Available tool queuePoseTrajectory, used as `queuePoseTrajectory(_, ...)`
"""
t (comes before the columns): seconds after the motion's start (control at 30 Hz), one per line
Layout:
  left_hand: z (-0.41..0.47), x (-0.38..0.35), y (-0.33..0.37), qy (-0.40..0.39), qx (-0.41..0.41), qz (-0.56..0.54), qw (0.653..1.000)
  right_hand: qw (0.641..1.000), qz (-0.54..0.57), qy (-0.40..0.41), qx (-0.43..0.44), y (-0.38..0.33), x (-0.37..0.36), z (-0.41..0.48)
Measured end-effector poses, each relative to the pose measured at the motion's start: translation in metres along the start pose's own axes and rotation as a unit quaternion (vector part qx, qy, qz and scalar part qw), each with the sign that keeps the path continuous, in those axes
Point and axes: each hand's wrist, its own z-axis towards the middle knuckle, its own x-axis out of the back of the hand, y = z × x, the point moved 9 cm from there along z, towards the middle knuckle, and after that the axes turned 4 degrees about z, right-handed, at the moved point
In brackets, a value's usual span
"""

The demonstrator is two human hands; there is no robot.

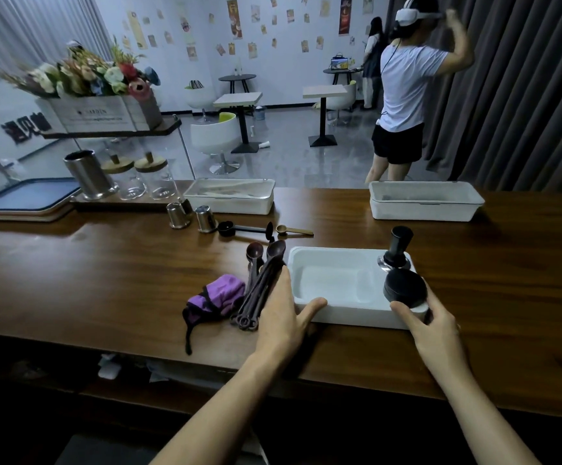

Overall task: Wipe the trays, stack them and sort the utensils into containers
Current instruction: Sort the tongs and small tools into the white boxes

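A white tray (333, 280) lies near the front edge of the wooden counter (105, 263). My left hand (283, 313) holds its near left corner, thumb on the front rim and fingers along the left wall. My right hand (430, 325) grips the near right corner. A black tamper (397, 253) and a black round puck (405, 290) stand in the tray's right end. A bundle of dark wooden spoons (259, 286) lies against the tray's left side. Beside the spoons is a purple cloth (215, 298).
Behind the tray lie a black scoop (236, 228) and a wooden scoop (294, 230), with two small metal cups (192, 216) to their left. White containers (229, 196) (423, 201) stand at the back. A blue tray (28, 196), a steel holder (88, 176) and glass jars (145, 182) are far left.
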Motion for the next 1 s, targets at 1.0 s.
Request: queuePoseTrajectory(1.0, 0.184, 0.192, -0.166, 0.087, 0.065, -0.052, 0.993, 0.971, -0.042, -0.168, 0.163, -0.204, -0.329, 0.092)
